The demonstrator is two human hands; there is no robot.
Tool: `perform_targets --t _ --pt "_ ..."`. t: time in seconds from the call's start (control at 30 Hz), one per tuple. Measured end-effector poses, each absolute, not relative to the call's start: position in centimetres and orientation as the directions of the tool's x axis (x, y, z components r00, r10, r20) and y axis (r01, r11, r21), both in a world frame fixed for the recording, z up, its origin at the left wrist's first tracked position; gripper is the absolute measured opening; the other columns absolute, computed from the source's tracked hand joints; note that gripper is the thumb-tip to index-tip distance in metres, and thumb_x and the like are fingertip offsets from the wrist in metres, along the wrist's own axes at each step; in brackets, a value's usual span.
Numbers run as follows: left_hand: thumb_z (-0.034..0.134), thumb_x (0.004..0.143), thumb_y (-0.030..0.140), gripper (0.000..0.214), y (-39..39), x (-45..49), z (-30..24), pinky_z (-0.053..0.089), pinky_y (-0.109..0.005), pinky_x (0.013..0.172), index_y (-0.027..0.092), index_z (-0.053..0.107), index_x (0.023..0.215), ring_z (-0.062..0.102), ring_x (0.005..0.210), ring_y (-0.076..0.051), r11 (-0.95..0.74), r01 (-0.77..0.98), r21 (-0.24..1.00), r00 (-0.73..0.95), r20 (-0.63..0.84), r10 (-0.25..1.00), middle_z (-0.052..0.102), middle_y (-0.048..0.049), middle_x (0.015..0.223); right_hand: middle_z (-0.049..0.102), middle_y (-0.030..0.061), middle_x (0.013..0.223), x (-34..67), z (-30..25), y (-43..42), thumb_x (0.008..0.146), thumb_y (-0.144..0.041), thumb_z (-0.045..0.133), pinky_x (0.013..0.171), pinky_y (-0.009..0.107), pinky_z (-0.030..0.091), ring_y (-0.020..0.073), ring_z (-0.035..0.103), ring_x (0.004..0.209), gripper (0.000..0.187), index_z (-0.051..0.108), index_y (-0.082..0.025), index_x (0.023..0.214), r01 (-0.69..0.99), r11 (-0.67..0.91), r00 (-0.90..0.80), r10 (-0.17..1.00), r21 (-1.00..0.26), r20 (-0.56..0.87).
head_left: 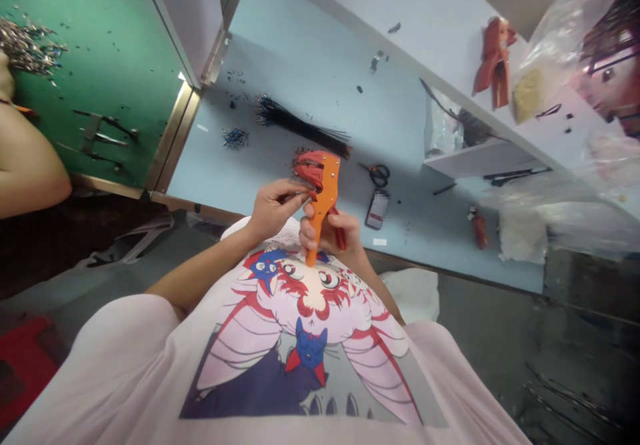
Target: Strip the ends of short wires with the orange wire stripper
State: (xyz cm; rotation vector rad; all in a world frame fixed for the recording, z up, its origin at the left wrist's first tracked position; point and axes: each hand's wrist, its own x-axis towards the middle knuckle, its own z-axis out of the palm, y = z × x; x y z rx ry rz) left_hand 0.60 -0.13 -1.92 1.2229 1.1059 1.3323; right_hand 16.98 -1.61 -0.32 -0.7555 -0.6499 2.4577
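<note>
My right hand (345, 229) is wrapped around the handles of an orange and red wire stripper (327, 181), held upright in front of my chest. The stripper's red jaws point up and to the left. Close against those jaws, my left hand (277, 206) has its thumb and fingers pinched together. Whatever lies between them is too small and dark to name. Behind the tool lies a bundle of thin black wires (305, 127) on the light blue table. Small dark scraps (300, 158) are scattered beside the jaws.
Small metal pieces (235, 138) lie in a pile at left. Scissors (379, 175) and a phone (377, 209) rest on the right. A second red tool (479, 227) lies farther right; another red stripper (495, 65) sits on the shelf (425, 38). At far left is another person's arm (30, 158).
</note>
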Motion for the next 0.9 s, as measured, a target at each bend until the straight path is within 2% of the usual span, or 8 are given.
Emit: perform_targets --t 0.23,0.33,0.5,0.7,0.9 --pt "0.063 0.077 0.023 0.010 -0.3 0.6 -1.7 0.047 -0.023 0.060 0.018 0.072 0.080 0.062 0.067 -0.012 -0.088 -0.098 0.991 0.038 0.092 0.995 0.071 -0.0035 0.078 0.046 -0.0058 0.057 16.7 -0.5 -1.8 0.067 -0.051 0.058 0.047 0.032 0.051 0.0116 0.046 0.045 0.040 0.036 -0.023 0.085 -0.347 -0.780 -0.776 0.551 -0.521 -0.307" --pt "0.064 0.076 0.024 0.009 -0.2 0.8 -1.6 0.048 -0.024 0.060 0.019 0.072 0.078 0.062 0.068 -0.012 -0.090 -0.106 0.990 0.037 0.095 0.995 0.071 -0.0036 0.078 0.041 -0.0078 0.054 16.7 -0.6 -1.9 0.074 -0.052 0.053 0.041 0.026 0.047 0.0102 0.042 0.040 0.035 0.033 -0.024 0.084 -0.350 -0.790 -0.760 0.554 -0.504 -0.339" --pt "0.065 0.075 0.025 0.008 -0.1 0.9 -1.7 0.048 -0.024 0.060 0.019 0.072 0.076 0.062 0.068 -0.012 -0.078 -0.119 0.990 0.035 0.083 0.996 0.071 -0.0036 0.079 0.034 -0.0102 0.050 16.4 0.1 -2.2 0.082 -0.055 0.045 0.037 0.024 0.044 0.0076 0.030 0.033 0.033 0.033 -0.024 0.081 -0.350 -0.811 -0.723 0.552 -0.468 -0.415" --pt "0.067 0.074 0.029 0.012 0.1 0.9 -2.1 0.045 -0.024 0.057 0.018 0.072 0.075 0.058 0.063 -0.011 -0.030 -0.104 0.994 0.027 0.033 0.999 0.069 -0.0033 0.075 0.031 -0.0111 0.048 15.7 0.7 -2.1 0.088 -0.055 0.040 0.032 0.020 0.040 0.0060 0.021 0.030 0.035 0.032 -0.023 0.076 -0.411 -0.810 -0.706 0.573 -0.417 -0.416" --pt "0.068 0.072 0.034 0.016 0.4 1.3 -2.8 0.039 -0.023 0.051 0.018 0.071 0.076 0.049 0.053 -0.009 0.000 -0.106 0.994 -0.024 -0.003 1.000 0.063 -0.0001 0.063 0.024 -0.0122 0.044 15.3 -0.3 -1.8 0.093 -0.051 0.035 0.026 0.013 0.026 0.0040 0.009 0.029 0.037 0.030 -0.022 0.071 -0.485 -0.800 -0.734 0.592 -0.354 -0.332"
